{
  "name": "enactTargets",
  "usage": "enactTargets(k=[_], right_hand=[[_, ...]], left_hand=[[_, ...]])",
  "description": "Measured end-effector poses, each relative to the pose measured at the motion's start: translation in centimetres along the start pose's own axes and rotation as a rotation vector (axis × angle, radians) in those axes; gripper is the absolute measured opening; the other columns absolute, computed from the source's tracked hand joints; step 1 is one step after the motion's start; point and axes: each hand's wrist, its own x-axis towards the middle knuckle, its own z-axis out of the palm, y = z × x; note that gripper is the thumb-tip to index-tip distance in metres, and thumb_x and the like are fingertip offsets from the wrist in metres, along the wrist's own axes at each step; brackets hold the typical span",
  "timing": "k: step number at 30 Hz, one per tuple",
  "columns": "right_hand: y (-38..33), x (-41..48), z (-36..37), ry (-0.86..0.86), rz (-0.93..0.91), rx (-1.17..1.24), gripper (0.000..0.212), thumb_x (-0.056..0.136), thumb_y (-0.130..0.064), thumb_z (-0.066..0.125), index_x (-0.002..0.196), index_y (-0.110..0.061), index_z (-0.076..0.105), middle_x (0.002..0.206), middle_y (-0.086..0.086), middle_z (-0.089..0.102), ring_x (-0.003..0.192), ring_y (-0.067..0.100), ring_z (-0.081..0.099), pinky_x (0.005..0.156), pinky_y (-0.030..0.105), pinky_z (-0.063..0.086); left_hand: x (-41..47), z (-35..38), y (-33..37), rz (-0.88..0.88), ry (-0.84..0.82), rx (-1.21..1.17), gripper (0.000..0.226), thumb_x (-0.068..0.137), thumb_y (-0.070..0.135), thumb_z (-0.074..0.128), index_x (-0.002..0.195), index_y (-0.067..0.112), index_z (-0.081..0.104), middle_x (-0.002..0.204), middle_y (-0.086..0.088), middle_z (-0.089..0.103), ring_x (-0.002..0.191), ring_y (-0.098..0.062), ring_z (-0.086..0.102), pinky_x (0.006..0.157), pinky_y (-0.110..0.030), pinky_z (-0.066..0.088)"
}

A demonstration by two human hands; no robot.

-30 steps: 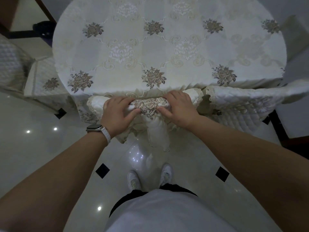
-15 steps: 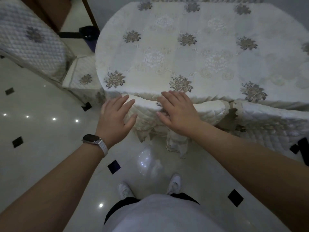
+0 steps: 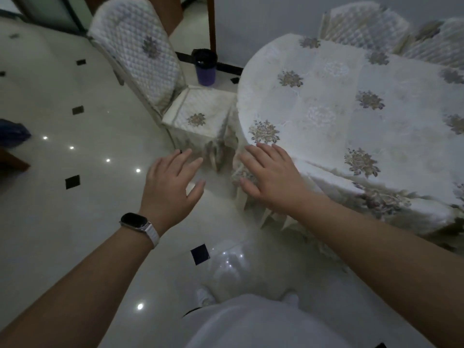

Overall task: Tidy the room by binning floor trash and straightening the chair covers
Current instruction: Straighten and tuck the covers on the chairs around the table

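My left hand hovers over the floor with fingers spread, holding nothing. My right hand is open too, fingers straight, above the top edge of a quilted chair cover tucked under the table. Whether it touches the cover I cannot tell. Another chair with a white quilted cover and flowered seat stands ahead of my left hand, beside the round table with its flowered cloth. A purple bin with a dark liner stands behind that chair.
Glossy white tiles with small black diamonds cover the floor. A dark blue object lies at the far left edge. More covered chairs stand behind the table. A wooden door frame rises behind the bin.
Both hands let go of the chair cover they gripped and opened. My view swung left, bringing the left chair and the bin into view; my left hand moved off the cover over the floor.
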Motion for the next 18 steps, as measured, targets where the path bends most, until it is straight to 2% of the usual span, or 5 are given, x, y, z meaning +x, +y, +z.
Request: enactTargets(k=[3,9,18], right_hand=[[-3.9,4.0,0.7,0.021,-0.065,0.002,0.055,0.093,-0.049,0.043,0.134,-0.014,0.056,0.134,0.009,0.057,0.124,0.03,0.049,0.103,0.044,0.036],[-9.7,10.7,2.2,0.001,-0.14,0.037,0.058,0.094,-0.052,0.04,0.137,-0.015,0.054,0.137,0.009,0.054,0.127,0.03,0.046,0.105,0.043,0.033],[-11.9,21.3,5.9,0.089,-0.267,0.087,0.052,0.093,-0.049,0.046,0.132,-0.015,0.057,0.132,0.008,0.057,0.125,0.028,0.049,0.102,0.042,0.035]], left_hand=[[-1.3,-1.4,-5.0,-0.051,0.017,0.02,0.046,0.092,0.04,0.052,0.129,0.013,0.063,0.136,-0.014,0.058,0.128,-0.034,0.05,0.105,-0.054,0.036],[-3.3,-3.8,-12.0,-0.168,0.033,0.053,0.047,0.092,0.042,0.05,0.129,0.016,0.062,0.138,-0.012,0.057,0.129,-0.033,0.049,0.108,-0.052,0.032],[-0.7,-3.7,-19.8,-0.269,0.078,0.124,0.043,0.091,0.038,0.058,0.128,0.015,0.064,0.139,-0.013,0.056,0.128,-0.035,0.051,0.103,-0.054,0.039]])
